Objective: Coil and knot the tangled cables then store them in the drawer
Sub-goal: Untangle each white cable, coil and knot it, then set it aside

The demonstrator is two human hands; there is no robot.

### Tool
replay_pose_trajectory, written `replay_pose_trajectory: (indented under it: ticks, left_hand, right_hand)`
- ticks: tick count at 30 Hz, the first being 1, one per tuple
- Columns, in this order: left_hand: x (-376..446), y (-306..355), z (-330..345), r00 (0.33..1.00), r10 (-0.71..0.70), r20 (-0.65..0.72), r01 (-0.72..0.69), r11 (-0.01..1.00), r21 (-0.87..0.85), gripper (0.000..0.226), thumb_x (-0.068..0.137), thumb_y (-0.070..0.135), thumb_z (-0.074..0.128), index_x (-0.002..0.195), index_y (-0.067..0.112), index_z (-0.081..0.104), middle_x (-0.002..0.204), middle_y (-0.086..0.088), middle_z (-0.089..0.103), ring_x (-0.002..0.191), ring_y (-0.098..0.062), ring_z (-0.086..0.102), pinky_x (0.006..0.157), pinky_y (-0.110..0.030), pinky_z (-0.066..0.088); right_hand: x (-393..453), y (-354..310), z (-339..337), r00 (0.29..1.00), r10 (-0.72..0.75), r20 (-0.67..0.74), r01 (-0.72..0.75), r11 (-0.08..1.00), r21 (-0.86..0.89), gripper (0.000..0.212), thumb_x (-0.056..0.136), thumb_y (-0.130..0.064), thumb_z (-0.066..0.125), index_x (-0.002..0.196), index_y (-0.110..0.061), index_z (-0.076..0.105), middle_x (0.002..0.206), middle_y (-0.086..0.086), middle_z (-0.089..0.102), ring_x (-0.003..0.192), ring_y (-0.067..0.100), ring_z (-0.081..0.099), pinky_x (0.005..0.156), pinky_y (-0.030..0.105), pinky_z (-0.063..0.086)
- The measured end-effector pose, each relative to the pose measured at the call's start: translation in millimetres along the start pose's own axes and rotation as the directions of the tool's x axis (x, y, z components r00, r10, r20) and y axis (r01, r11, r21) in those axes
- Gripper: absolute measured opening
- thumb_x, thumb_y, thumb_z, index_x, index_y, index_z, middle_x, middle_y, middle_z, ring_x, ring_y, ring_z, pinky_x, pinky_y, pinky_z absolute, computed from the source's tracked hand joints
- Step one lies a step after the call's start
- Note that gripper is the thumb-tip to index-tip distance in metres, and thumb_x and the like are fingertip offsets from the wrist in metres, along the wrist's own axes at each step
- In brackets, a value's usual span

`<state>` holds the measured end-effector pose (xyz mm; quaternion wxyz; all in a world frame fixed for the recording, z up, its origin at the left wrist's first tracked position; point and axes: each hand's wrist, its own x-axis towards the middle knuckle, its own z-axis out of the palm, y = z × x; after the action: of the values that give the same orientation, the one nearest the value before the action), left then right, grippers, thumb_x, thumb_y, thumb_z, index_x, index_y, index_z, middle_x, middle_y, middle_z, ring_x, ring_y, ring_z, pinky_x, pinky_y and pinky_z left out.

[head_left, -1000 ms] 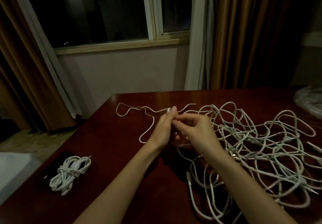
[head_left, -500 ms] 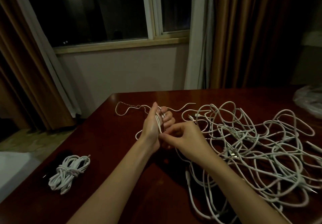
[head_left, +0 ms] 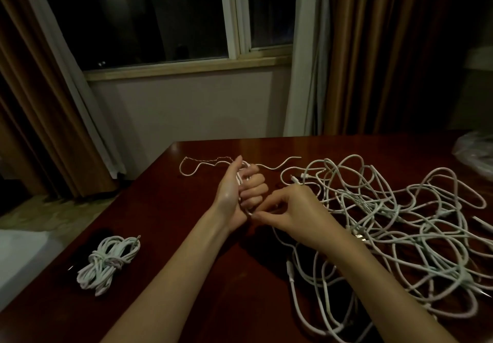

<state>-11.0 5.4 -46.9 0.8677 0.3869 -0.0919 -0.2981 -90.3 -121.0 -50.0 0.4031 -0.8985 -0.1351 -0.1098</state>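
Observation:
A big tangle of white cables (head_left: pixel 394 225) sprawls over the right half of the dark wooden table (head_left: pixel 170 209). My left hand (head_left: pixel 240 196) stands upright mid-table, fingers curled round loops of one thin white cable (head_left: pixel 202 165) whose free end trails away toward the far table edge. My right hand (head_left: pixel 290 212) sits just right of it and pinches the same cable at the base of my left palm. One coiled and knotted white bundle (head_left: pixel 109 262) lies near the table's left edge. No drawer is in view.
A clear plastic bag (head_left: pixel 474 155) rests at the far right of the table. Beyond the far edge are a wall, a window (head_left: pixel 165 17) and brown curtains (head_left: pixel 373 49). A dark flat object (head_left: pixel 80 252) lies partly under the coiled bundle.
My left hand's fingers have curled down over the cable loops. My right hand has dropped to the base of the left palm, drawing the cable round it.

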Motion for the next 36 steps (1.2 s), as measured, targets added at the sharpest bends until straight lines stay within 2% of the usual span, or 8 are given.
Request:
replay_pose_trajectory:
  ticks: [3, 8, 12, 15, 19, 24, 28, 36]
  left_hand:
    - [1.0, -3.6, 2.4, 0.999, -0.033, 0.015, 0.033, 0.999, 0.009, 0.055, 0.101, 0.045, 0.033, 0.054, 0.018, 0.041, 0.04, 0.008, 0.024, 0.029, -0.003, 0.023, 0.028, -0.013, 0.015]
    - [-2.5, 2.5, 3.8, 0.996, -0.089, 0.03, 0.08, 0.972, 0.223, 0.048, 0.101, 0.047, 0.032, 0.062, 0.019, 0.037, 0.043, 0.008, 0.023, 0.032, -0.001, 0.02, 0.031, -0.013, 0.014]
    - [-3.0, 5.3, 1.3, 0.994, -0.109, 0.016, 0.101, 0.959, 0.266, 0.049, 0.101, 0.047, 0.031, 0.062, 0.019, 0.036, 0.045, 0.009, 0.023, 0.031, 0.0, 0.02, 0.031, -0.012, 0.013]
    - [-1.2, 0.6, 0.6, 0.995, -0.101, 0.022, 0.09, 0.95, 0.3, 0.049, 0.1, 0.047, 0.032, 0.062, 0.018, 0.035, 0.046, 0.007, 0.026, 0.034, -0.002, 0.026, 0.032, -0.012, 0.019]
    - [-0.9, -6.3, 1.8, 0.997, -0.057, 0.06, 0.029, 0.919, 0.392, 0.048, 0.097, 0.049, 0.036, 0.062, 0.016, 0.04, 0.06, 0.0, 0.045, 0.053, -0.01, 0.046, 0.049, -0.018, 0.042]
    - [-3.8, -12.0, 5.8, 0.996, -0.077, 0.036, 0.038, 0.779, 0.626, 0.049, 0.1, 0.047, 0.037, 0.096, 0.008, 0.066, 0.095, -0.008, 0.069, 0.087, -0.017, 0.067, 0.071, -0.024, 0.051]
    - [-4.2, -11.8, 9.1, 1.0, -0.014, 0.015, 0.001, 0.755, 0.656, 0.045, 0.102, 0.042, 0.033, 0.068, 0.017, 0.047, 0.07, -0.003, 0.056, 0.054, -0.01, 0.053, 0.049, -0.018, 0.042]
    - [-3.4, -10.8, 7.2, 0.999, -0.026, 0.021, 0.004, 0.722, 0.692, 0.039, 0.102, 0.041, 0.035, 0.073, 0.019, 0.048, 0.057, 0.002, 0.042, 0.039, -0.006, 0.035, 0.036, -0.015, 0.021]
  right_hand:
    - [-1.6, 0.6, 3.1, 0.991, -0.079, -0.112, 0.056, 0.98, -0.191, 0.008, 0.081, -0.038, 0.074, 0.084, -0.03, 0.072, 0.063, -0.026, 0.052, 0.071, -0.01, 0.056, 0.071, 0.012, 0.037]
    - [-2.8, 2.7, -5.2, 0.982, -0.018, -0.188, -0.071, 0.886, -0.457, 0.037, 0.074, -0.07, 0.059, 0.077, -0.035, 0.049, 0.077, -0.015, 0.056, 0.084, 0.001, 0.044, 0.097, 0.035, 0.02]
    - [-1.7, 4.1, -15.0, 0.998, -0.031, -0.061, 0.013, 0.961, -0.277, 0.02, 0.08, -0.051, 0.068, 0.077, -0.034, 0.058, 0.072, -0.014, 0.055, 0.076, -0.001, 0.047, 0.08, 0.022, 0.037]
    - [-2.2, 2.5, -14.2, 0.995, -0.075, -0.071, 0.05, 0.952, -0.301, 0.013, 0.082, -0.042, 0.071, 0.082, -0.031, 0.062, 0.071, -0.018, 0.052, 0.072, -0.002, 0.047, 0.066, 0.013, 0.032]
    - [-1.1, 1.2, -13.3, 0.99, -0.073, -0.118, 0.031, 0.945, -0.324, 0.017, 0.082, -0.036, 0.074, 0.084, -0.032, 0.057, 0.073, -0.019, 0.051, 0.07, -0.004, 0.049, 0.066, 0.012, 0.035]
    - [-1.5, 0.1, -9.4, 0.986, -0.052, -0.16, 0.0, 0.951, -0.309, 0.035, 0.079, -0.027, 0.077, 0.093, -0.033, 0.045, 0.087, -0.013, 0.058, 0.079, 0.002, 0.056, 0.071, 0.018, 0.049]
    - [-1.1, 1.3, -11.6, 0.98, -0.023, -0.2, -0.023, 0.974, -0.225, 0.033, 0.078, -0.021, 0.078, 0.09, -0.029, 0.048, 0.079, -0.019, 0.056, 0.07, -0.004, 0.059, 0.061, 0.01, 0.046]
    - [-1.0, -4.6, -14.2, 0.984, 0.06, -0.169, -0.049, 0.996, 0.071, 0.012, 0.084, -0.016, 0.07, 0.088, -0.021, 0.06, 0.081, -0.007, 0.067, 0.07, -0.006, 0.064, 0.058, 0.009, 0.045]
